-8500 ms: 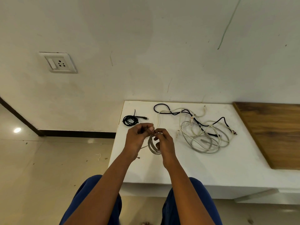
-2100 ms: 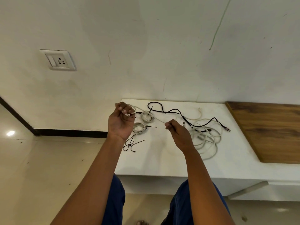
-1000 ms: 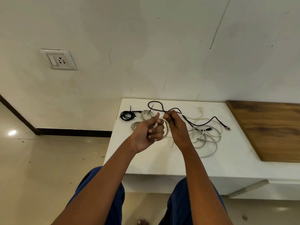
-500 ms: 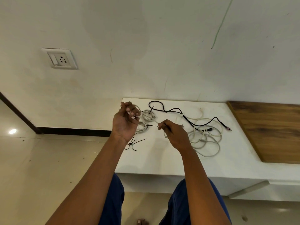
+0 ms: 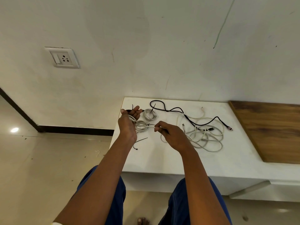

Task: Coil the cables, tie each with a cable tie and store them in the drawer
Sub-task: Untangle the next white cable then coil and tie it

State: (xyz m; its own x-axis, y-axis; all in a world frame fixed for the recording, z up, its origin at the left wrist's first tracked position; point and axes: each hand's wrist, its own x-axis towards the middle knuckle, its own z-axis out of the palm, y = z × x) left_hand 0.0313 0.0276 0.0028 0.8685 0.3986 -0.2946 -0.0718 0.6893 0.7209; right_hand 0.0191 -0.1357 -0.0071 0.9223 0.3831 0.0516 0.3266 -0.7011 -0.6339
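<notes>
Left hand (image 5: 128, 122): fingers spread and straight, white cable (image 5: 150, 127) looping across the palm. Right hand (image 5: 172, 135): pinching the same cable's running length, feeding it leftward. Cable is looking light, limp and springy; best taken near the loop, not the plug. Remainder is trailing to the loose tangle (image 5: 206, 135) on the white counter (image 5: 162, 156). Tied coils (image 5: 149, 114) are lying just beyond; spare cable tie (image 5: 139, 142) beneath the hands.
</notes>
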